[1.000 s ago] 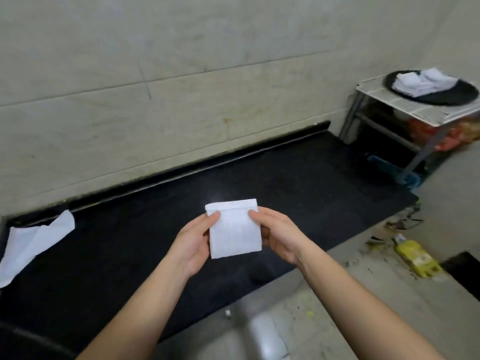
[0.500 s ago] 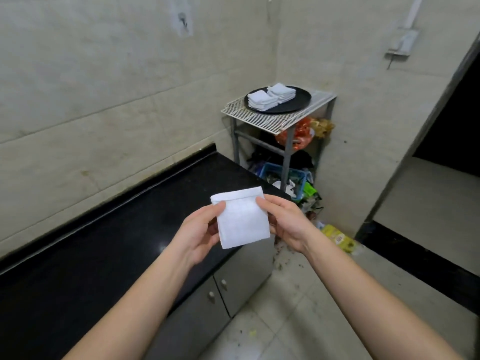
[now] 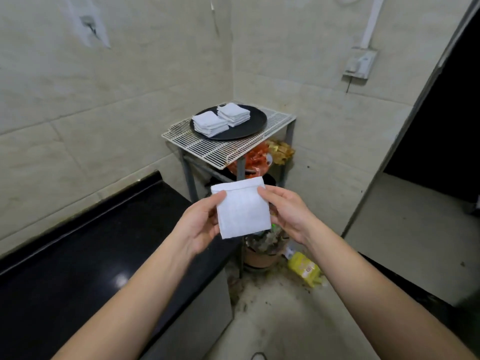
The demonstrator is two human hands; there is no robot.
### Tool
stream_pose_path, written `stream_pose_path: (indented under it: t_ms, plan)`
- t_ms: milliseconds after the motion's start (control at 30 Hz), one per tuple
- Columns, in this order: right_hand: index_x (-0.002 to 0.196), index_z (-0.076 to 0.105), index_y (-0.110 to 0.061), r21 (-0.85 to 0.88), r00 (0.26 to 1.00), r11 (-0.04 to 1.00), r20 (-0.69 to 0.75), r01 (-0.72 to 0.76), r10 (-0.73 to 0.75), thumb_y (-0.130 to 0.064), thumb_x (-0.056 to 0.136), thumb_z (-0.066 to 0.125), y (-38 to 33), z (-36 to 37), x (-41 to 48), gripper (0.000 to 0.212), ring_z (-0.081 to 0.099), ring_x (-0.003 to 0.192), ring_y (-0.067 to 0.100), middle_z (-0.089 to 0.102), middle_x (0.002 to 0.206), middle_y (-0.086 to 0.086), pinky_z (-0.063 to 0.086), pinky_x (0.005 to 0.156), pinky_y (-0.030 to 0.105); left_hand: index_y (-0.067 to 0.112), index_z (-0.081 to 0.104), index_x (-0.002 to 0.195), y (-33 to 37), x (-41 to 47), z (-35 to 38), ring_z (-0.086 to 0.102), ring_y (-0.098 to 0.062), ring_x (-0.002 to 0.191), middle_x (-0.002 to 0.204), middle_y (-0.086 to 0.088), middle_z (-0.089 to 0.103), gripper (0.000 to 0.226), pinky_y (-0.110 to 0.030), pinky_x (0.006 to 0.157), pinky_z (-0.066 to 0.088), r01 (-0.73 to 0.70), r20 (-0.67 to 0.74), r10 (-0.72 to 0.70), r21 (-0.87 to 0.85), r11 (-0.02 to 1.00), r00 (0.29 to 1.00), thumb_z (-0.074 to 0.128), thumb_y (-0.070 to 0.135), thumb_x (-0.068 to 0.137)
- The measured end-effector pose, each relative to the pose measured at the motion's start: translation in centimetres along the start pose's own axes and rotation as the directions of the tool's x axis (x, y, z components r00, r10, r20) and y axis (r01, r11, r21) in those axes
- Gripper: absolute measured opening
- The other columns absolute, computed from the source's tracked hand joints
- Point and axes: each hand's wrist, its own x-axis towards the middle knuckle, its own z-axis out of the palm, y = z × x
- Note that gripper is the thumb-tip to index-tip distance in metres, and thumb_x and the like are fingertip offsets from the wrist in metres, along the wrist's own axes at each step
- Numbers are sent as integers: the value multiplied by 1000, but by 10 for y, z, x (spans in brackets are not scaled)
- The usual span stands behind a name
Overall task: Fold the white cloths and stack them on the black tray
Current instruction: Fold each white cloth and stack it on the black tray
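Observation:
I hold a folded white cloth (image 3: 242, 210) in the air, square and flat. My left hand (image 3: 198, 222) pinches its left edge and my right hand (image 3: 287, 211) pinches its right edge. Farther ahead, a round black tray (image 3: 255, 127) rests on a white wire rack (image 3: 207, 146) in the corner of the room. Two stacks of folded white cloths sit side by side on the tray, the left stack (image 3: 210, 123) and the right stack (image 3: 233, 114). The cloth in my hands is well short of the tray and lower than it.
A black countertop (image 3: 78, 261) runs along the left wall, ending just below my left hand. Under the rack are orange bags (image 3: 255, 161) and a pot of debris (image 3: 262, 252). A yellow packet (image 3: 304, 267) lies on the dirty floor. A dark doorway (image 3: 441, 113) opens at right.
The view has swung right, away from the countertop and toward the corner rack. The tray now sits straight ahead and closer. Both hands keep the same grip on the folded cloth.

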Motion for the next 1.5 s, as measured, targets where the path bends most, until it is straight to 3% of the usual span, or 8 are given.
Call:
stream_pose_path:
  t_ms: [133, 267, 400, 500, 733, 967, 1200, 1500]
  plan:
    - [126, 66, -12, -33, 1000, 999, -26, -1, 0, -24, 98, 63, -46, -47, 69, 31, 74, 97, 16, 77, 108, 5, 58, 89, 35, 4, 67, 117, 23, 71, 60, 69, -24, 95, 103, -10, 75, 30, -43, 89, 57, -2, 10, 2, -9, 1000, 1000, 67, 19, 91]
    - [121, 67, -12, -11, 999, 1000, -40, 16, -16, -24, 98, 63, -82, -80, 121, 27, 75, 94, 15, 77, 107, 5, 60, 84, 30, 4, 68, 114, 50, 126, 106, 70, -20, 85, 97, -8, 74, 27, -32, 66, 60, -1, 36, 1, -2, 1000, 999, 68, 18, 90]
    - [123, 66, -14, -25, 999, 999, -22, 28, -29, -26, 99, 63, -109, -106, 181, 27, 73, 100, 18, 76, 110, 4, 59, 84, 33, 4, 69, 110, 77, 176, 140, 67, -20, 88, 100, -9, 72, 26, -32, 73, 60, -31, 34, 30, 32, 999, 999, 69, 19, 89]
    - [124, 64, -13, -28, 999, 999, 23, 37, -37, -26, 98, 63, -129, -118, 235, 28, 73, 102, 19, 76, 112, 5, 58, 85, 35, 2, 67, 117, 96, 217, 158, 64, -25, 99, 112, -13, 72, 32, -39, 91, 54, -80, -5, 81, 37, 996, 997, 68, 19, 90]
    - [109, 73, -20, -171, 982, 983, 184, 66, -34, -32, 96, 67, -160, -131, 383, 18, 73, 101, 21, 77, 105, 1, 58, 91, 43, 5, 67, 118, 131, 310, 187, 69, -21, 92, 111, -11, 74, 29, -36, 80, 56, -201, -208, 203, 32, 979, 957, 66, 19, 92]
    - [116, 72, -24, -317, 917, 948, 384, 21, 109, -44, 85, 75, -179, -91, 498, 37, 69, 108, 21, 74, 114, -4, 56, 96, 48, 3, 63, 120, 171, 357, 170, 70, -24, 90, 107, -11, 72, 31, -34, 61, 58, -231, -446, 199, -18, 973, 873, 66, 15, 92]
    - [133, 60, -15, -358, 822, 933, 518, -45, 238, -17, 96, 65, -181, -23, 551, 37, 65, 115, 25, 68, 123, 7, 53, 96, 37, -6, 63, 121, 207, 379, 122, 69, -21, 83, 117, -20, 70, 33, -25, 64, 59, -284, -563, 264, 55, 957, 783, 55, -5, 89]
    - [118, 59, -27, -482, 894, 871, 427, 95, 138, -4, 89, 61, -167, 29, 586, 37, 69, 101, 25, 68, 113, 9, 59, 77, 37, 8, 58, 106, 233, 426, 66, 65, -23, 72, 88, -13, 68, 25, -31, 62, 57, -287, -654, 284, 105, 952, 702, 58, -10, 89]
